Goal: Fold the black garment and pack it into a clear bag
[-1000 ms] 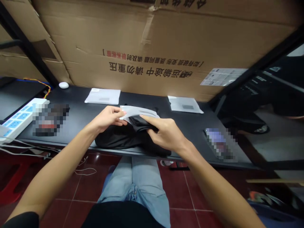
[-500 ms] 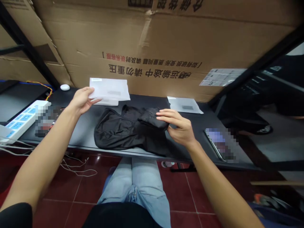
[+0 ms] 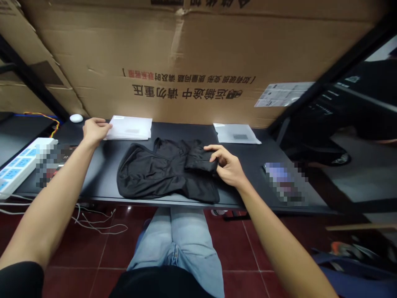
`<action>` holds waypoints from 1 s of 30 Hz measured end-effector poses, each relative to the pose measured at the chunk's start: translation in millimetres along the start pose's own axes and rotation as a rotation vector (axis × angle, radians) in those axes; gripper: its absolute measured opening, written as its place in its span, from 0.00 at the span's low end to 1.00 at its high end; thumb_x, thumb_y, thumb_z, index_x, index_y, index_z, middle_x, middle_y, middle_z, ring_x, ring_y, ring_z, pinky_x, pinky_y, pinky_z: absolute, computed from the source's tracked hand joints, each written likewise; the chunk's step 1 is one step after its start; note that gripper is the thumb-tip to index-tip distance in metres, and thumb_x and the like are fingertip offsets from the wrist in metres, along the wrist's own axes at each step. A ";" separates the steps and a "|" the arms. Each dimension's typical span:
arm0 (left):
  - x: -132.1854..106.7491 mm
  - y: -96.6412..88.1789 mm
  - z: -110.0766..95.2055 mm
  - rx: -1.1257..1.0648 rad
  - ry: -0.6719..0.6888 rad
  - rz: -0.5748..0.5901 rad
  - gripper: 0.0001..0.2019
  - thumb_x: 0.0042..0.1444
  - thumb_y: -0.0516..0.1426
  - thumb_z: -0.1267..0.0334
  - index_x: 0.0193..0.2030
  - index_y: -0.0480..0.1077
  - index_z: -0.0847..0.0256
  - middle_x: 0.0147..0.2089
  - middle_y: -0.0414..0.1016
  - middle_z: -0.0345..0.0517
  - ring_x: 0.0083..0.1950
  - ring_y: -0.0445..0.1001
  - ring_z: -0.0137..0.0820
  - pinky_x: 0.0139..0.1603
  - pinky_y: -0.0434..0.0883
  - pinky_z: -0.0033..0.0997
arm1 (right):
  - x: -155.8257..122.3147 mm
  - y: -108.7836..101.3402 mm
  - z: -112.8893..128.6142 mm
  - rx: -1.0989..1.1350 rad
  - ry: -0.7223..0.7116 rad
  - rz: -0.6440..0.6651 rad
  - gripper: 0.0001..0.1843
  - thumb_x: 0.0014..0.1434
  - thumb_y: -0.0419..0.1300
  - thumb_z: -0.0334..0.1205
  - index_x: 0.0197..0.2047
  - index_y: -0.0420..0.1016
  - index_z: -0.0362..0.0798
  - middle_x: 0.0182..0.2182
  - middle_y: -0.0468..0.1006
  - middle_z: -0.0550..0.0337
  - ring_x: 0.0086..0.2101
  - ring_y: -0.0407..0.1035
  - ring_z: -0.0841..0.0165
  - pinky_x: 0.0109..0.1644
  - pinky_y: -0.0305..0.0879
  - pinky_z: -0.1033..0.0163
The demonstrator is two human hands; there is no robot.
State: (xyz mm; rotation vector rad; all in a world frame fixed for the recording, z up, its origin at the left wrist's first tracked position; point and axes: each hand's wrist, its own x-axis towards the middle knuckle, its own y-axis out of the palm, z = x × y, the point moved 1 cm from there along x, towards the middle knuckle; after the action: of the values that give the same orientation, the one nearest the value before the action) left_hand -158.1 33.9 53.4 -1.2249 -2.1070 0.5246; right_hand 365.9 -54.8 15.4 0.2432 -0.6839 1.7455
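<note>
your right hand (image 3: 228, 165) lay half-open on folded end of black cloth garment (image 3: 151, 174), not gripping; left hand (image 3: 94, 131) open, empty, just beside white plastic bag (image 3: 128, 128). garment looked light, limp: best taken at fold.

The head camera looks forward and down from above the person's lap (jeans (image 3: 173, 244) at bottom centre), close over a desk (image 3: 102, 174), with a cardboard box (image 3: 186, 49) across the top.

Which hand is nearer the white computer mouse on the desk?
The left hand: it lies just right of the white computer mouse. The right hand is far off, on the black garment.
</note>
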 end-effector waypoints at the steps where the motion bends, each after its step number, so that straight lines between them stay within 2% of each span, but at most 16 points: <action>1: -1.4 -2.9 -0.4 0.047 0.009 -0.052 0.16 0.60 0.70 0.70 0.42 0.64 0.63 0.37 0.70 0.35 0.45 0.68 0.30 0.68 0.71 0.54 | 0.1 -0.4 -1.2 0.020 0.011 0.005 0.07 0.65 0.70 0.37 0.37 0.76 0.54 0.61 0.82 0.51 0.62 0.76 0.53 0.67 0.73 0.45; 4: -10.1 -7.1 -10.9 0.165 0.039 -0.174 0.20 0.58 0.72 0.67 0.49 0.67 0.64 0.51 0.71 0.41 0.49 0.68 0.30 0.74 0.64 0.55 | 2.5 -1.3 -3.8 0.072 0.029 0.041 0.10 0.64 0.71 0.39 0.35 0.73 0.54 0.61 0.82 0.51 0.64 0.75 0.53 0.67 0.73 0.46; 6: -22.5 -0.8 -29.1 0.181 0.130 -0.155 0.19 0.61 0.71 0.65 0.52 0.69 0.64 0.56 0.70 0.42 0.46 0.68 0.28 0.71 0.67 0.50 | 5.0 -1.8 -4.4 0.075 0.037 0.102 0.10 0.64 0.71 0.39 0.35 0.73 0.54 0.63 0.81 0.51 0.65 0.75 0.53 0.68 0.72 0.46; 9: -58.5 24.4 -72.8 0.041 0.366 0.037 0.15 0.65 0.67 0.64 0.55 0.72 0.62 0.54 0.73 0.42 0.41 0.70 0.27 0.64 0.71 0.46 | 8.1 -4.2 -4.6 0.041 0.049 0.185 0.09 0.62 0.69 0.36 0.35 0.74 0.54 0.64 0.81 0.52 0.66 0.74 0.53 0.70 0.70 0.45; 12: -115.1 58.0 -124.0 -0.058 0.485 0.212 0.28 0.63 0.69 0.59 0.66 0.66 0.54 0.54 0.77 0.41 0.36 0.73 0.26 0.45 0.77 0.35 | 8.1 -9.5 -6.3 0.005 0.058 0.244 0.05 0.60 0.68 0.33 0.37 0.78 0.54 0.66 0.81 0.53 0.67 0.74 0.53 0.72 0.68 0.43; 13: -136.1 69.2 -140.5 -0.120 0.544 0.334 0.30 0.63 0.69 0.57 0.68 0.64 0.53 0.56 0.77 0.43 0.36 0.74 0.27 0.43 0.77 0.35 | 7.5 -11.6 -7.7 0.001 0.064 0.263 0.05 0.60 0.67 0.33 0.38 0.80 0.54 0.67 0.80 0.54 0.68 0.73 0.53 0.73 0.67 0.43; 15: -175.1 88.6 -168.7 -0.137 0.715 0.526 0.30 0.63 0.70 0.54 0.67 0.65 0.53 0.59 0.76 0.47 0.43 0.78 0.32 0.47 0.79 0.37 | 5.7 -16.1 -11.9 0.011 0.079 0.263 0.10 0.60 0.66 0.33 0.43 0.85 0.56 0.69 0.78 0.56 0.70 0.71 0.52 0.76 0.65 0.42; 17: -202.8 103.8 -187.7 -0.008 0.831 0.586 0.24 0.65 0.68 0.56 0.64 0.68 0.53 0.61 0.76 0.50 0.54 0.79 0.40 0.54 0.79 0.42 | 4.2 -20.4 -17.3 0.031 0.087 0.192 0.11 0.61 0.67 0.35 0.46 0.87 0.57 0.67 0.80 0.57 0.69 0.71 0.52 0.76 0.65 0.43; 20: -218.8 120.3 -199.4 0.171 0.828 0.584 0.16 0.69 0.63 0.60 0.61 0.71 0.55 0.57 0.79 0.51 0.59 0.79 0.45 0.55 0.78 0.44 | 2.9 -24.8 -24.9 0.035 0.082 0.021 0.08 0.63 0.70 0.43 0.46 0.87 0.57 0.59 0.84 0.54 0.61 0.77 0.53 0.68 0.73 0.45; 23: -216.9 128.3 -198.9 0.201 0.762 0.590 0.12 0.71 0.60 0.63 0.59 0.72 0.55 0.55 0.81 0.51 0.57 0.81 0.44 0.52 0.78 0.42 | 2.5 -25.4 -27.8 -0.020 0.069 -0.054 0.11 0.63 0.73 0.51 0.43 0.84 0.54 0.48 0.83 0.53 0.48 0.79 0.57 0.54 0.79 0.50; 26: -212.5 124.5 -192.1 0.104 0.684 0.547 0.15 0.70 0.58 0.65 0.62 0.71 0.54 0.55 0.82 0.48 0.52 0.83 0.39 0.51 0.78 0.39 | 2.3 -22.7 -24.5 -0.077 0.053 -0.011 0.14 0.63 0.74 0.54 0.39 0.80 0.54 0.43 0.80 0.56 0.41 0.76 0.60 0.48 0.78 0.53; 30: -211.0 103.7 -172.8 0.037 0.560 0.423 0.26 0.67 0.58 0.68 0.71 0.65 0.54 0.53 0.82 0.47 0.49 0.83 0.38 0.51 0.78 0.38 | 2.3 -17.3 -16.1 -0.177 0.022 0.085 0.14 0.64 0.74 0.52 0.36 0.79 0.53 0.42 0.79 0.56 0.42 0.75 0.60 0.48 0.76 0.53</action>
State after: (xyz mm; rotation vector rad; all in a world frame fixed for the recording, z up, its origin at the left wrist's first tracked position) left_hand 103.1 -96.0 45.0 -1.5868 -1.3740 0.3408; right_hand 384.5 -41.4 9.1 0.0737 -0.8379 1.7533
